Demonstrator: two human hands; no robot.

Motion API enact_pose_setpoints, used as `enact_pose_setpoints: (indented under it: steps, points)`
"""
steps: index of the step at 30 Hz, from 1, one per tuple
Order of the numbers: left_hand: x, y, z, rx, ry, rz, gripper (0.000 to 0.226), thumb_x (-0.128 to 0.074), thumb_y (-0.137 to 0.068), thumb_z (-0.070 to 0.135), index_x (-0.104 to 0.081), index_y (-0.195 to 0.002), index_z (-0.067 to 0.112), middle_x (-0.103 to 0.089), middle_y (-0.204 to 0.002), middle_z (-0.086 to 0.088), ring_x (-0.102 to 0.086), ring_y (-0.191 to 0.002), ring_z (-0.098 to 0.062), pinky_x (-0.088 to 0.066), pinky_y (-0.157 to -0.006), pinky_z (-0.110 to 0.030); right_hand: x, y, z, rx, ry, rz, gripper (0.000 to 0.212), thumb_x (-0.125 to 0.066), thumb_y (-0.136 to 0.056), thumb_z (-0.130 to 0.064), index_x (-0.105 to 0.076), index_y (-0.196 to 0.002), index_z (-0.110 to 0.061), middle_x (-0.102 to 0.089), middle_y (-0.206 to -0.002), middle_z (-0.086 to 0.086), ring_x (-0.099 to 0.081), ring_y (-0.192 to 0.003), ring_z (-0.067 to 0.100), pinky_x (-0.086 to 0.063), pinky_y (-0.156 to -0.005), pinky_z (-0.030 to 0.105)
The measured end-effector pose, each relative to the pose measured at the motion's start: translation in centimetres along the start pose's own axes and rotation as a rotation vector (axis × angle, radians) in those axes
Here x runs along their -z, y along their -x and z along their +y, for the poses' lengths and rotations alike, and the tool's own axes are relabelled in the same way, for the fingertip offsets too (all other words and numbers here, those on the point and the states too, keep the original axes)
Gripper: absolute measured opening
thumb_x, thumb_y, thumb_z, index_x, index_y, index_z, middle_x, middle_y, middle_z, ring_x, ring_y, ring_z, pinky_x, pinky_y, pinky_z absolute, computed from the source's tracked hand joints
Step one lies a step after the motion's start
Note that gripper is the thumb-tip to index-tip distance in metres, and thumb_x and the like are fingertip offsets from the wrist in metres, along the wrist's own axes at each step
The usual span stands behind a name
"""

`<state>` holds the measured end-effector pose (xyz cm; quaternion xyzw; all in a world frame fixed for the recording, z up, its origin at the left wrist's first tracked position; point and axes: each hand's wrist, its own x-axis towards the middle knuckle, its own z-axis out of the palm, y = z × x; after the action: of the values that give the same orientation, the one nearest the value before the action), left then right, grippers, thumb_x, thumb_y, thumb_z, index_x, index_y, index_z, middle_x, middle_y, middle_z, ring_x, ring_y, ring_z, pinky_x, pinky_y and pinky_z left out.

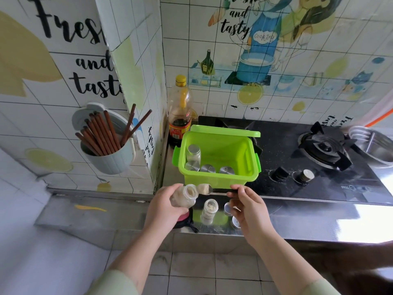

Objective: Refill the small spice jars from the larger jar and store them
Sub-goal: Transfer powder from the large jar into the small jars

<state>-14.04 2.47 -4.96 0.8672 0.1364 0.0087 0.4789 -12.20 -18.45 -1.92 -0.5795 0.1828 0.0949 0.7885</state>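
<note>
Overall, a black glass gas hob (297, 158) fills the steel countertop (308, 218), with a steel pot (376, 145) at its far right edge. On the hob's left end stands an open green plastic storage box (219, 160), its lid (225, 131) propped up behind. Inside, one lidded spice jar stands upright (194, 155) and three more metal caps (208, 168) show along the near wall. A soy sauce bottle (180, 111) stands in the corner behind the box.

Left hand (164, 209): closed around a tilted glass jar (187, 195) of pale powder, its open mouth facing right. Right hand (247, 211): fingers pinched on the handle of a spoon (205, 189), whose loaded bowl sits just beside the jar's mouth. Below, on the countertop between the hands, an uncapped small jar (210, 210) stands upright, partly filled. Two loose metal caps (228, 208) lie near the right palm.
</note>
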Motion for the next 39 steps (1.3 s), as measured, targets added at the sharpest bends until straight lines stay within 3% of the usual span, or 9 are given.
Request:
enact_pose_setpoints:
  steps: [4,8,15,17,21,26,32,35,39]
  points:
    - [0.0,-0.1,-1.0,0.072,0.061,0.018,0.068,-0.082,-0.06,0.007,-0.061,-0.12,0.03,-0.059,-0.115,0.012,-0.056,-0.099,-0.006,-0.043,-0.088,-0.025,1.4,-0.8,0.9,-0.049,0.008,0.067,0.025,-0.043,-0.101,-0.017,-0.066,-0.094,-0.013,-0.066,-0.076,0.002,-0.051,-0.064,0.019,-0.038,-0.047,0.018]
    - [0.2,-0.3,-1.5,0.098,0.114,0.019,0.066,-0.082,-0.059,0.005,-0.062,-0.115,0.035,-0.061,-0.115,0.013,-0.056,-0.097,0.004,-0.044,-0.087,-0.025,2.5,-1.9,2.1,-0.065,0.151,0.114,0.025,-0.043,-0.101,-0.017,-0.066,-0.094,-0.012,-0.067,-0.076,0.004,-0.051,-0.056,0.011,-0.028,-0.051,0.026]
    - [0.7,-0.8,-1.6,0.105,0.129,0.009,0.066,-0.082,-0.061,0.005,-0.062,-0.116,0.034,-0.06,-0.115,0.016,-0.055,-0.104,-0.002,-0.039,-0.085,-0.02,2.6,-4.4,3.9,0.051,0.536,0.151,0.025,-0.043,-0.1,-0.017,-0.065,-0.088,-0.018,-0.068,-0.083,0.006,-0.057,-0.065,0.014,-0.04,-0.055,0.021]
    - [0.8,-1.0,-1.7,0.106,0.123,0.007,0.065,-0.082,-0.061,0.006,-0.062,-0.117,0.034,-0.06,-0.115,0.016,-0.056,-0.105,-0.003,-0.041,-0.087,-0.023,2.4,-5.0,4.5,0.139,0.743,0.1,0.023,-0.043,-0.099,-0.017,-0.063,-0.089,-0.023,-0.068,-0.088,-0.001,-0.061,-0.077,0.013,-0.042,-0.06,0.02]
    - [0.7,-1.1,-1.8,0.103,0.121,-0.005,0.065,-0.082,-0.061,0.007,-0.062,-0.117,0.034,-0.06,-0.115,0.016,-0.055,-0.106,-0.002,-0.041,-0.088,-0.022,2.1,-5.6,5.8,0.312,1.182,-0.076,0.021,-0.045,-0.098,-0.024,-0.064,-0.104,-0.028,-0.063,-0.106,-0.012,-0.058,-0.091,0.015,-0.049,-0.067,0.032]
    - [0.5,-1.4,-2.2,0.106,0.136,-0.013,0.065,-0.082,-0.061,0.003,-0.062,-0.118,0.03,-0.06,-0.116,0.012,-0.055,-0.107,-0.003,-0.038,-0.083,-0.014,1.9,-5.4,6.7,0.369,1.652,-0.323,0.031,-0.048,-0.095,-0.02,-0.055,-0.12,-0.037,-0.054,-0.111,-0.007,-0.05,-0.098,0.02,-0.051,-0.065,0.035]
    - [-0.1,-1.6,-2.6,0.116,0.132,-0.022,0.065,-0.081,-0.061,0.008,-0.062,-0.117,0.034,-0.06,-0.117,0.015,-0.055,-0.103,0.006,-0.043,-0.088,-0.022,2.5,-4.2,6.3,0.482,1.531,-0.223,0.029,-0.054,-0.092,-0.021,-0.057,-0.116,-0.035,-0.057,-0.107,-0.012,-0.053,-0.092,0.017,-0.051,-0.059,0.036]
    - [-0.6,-1.4,-2.5,0.128,0.122,-0.022,0.065,-0.081,-0.06,0.009,-0.061,-0.117,0.035,-0.059,-0.116,0.017,-0.055,-0.103,0.004,-0.046,-0.094,-0.03,2.7,-3.6,5.5,0.409,1.246,-0.068,0.02,-0.045,-0.098,-0.027,-0.061,-0.105,-0.034,-0.059,-0.102,-0.021,-0.056,-0.09,0.012,-0.052,-0.068,0.035]
    - [-1.1,-1.1,-2.3,0.107,0.096,-0.025,0.067,-0.082,-0.056,0.01,-0.062,-0.114,0.037,-0.058,-0.112,0.016,-0.057,-0.102,-0.005,-0.047,-0.096,-0.035,2.0,-2.7,3.2,0.253,0.788,0.155,0.021,-0.045,-0.098,-0.021,-0.063,-0.09,-0.026,-0.069,-0.084,-0.009,-0.064,-0.078,0.01,-0.047,-0.066,0.026]
